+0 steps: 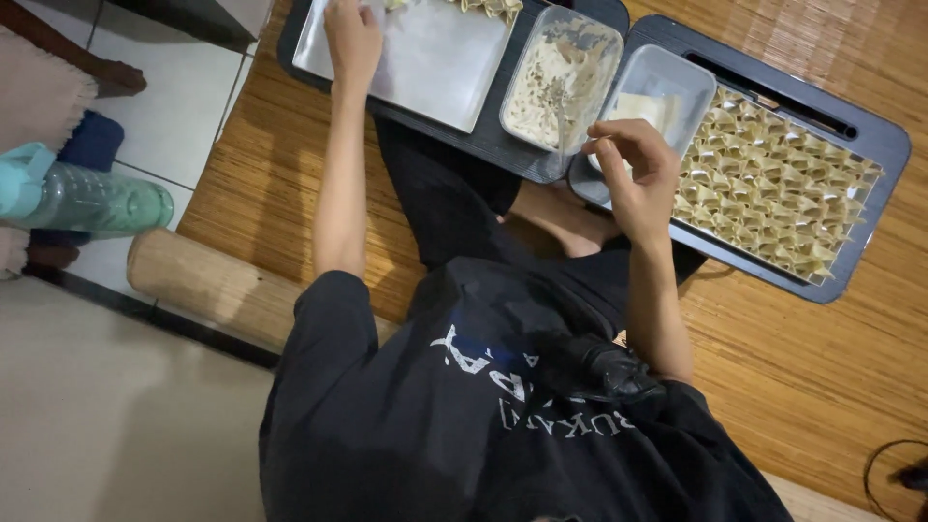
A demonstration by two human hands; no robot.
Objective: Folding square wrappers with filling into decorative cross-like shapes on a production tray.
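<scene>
Bamboo mat (802,367), green bottle (92,198) aside

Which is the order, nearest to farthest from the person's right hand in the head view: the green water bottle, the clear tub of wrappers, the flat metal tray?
From the right hand:
1. Clear tub of wrappers, just beyond the fingers.
2. Flat metal tray, off to the left, under the left hand.
3. Green water bottle, far left on the floor.
</scene>
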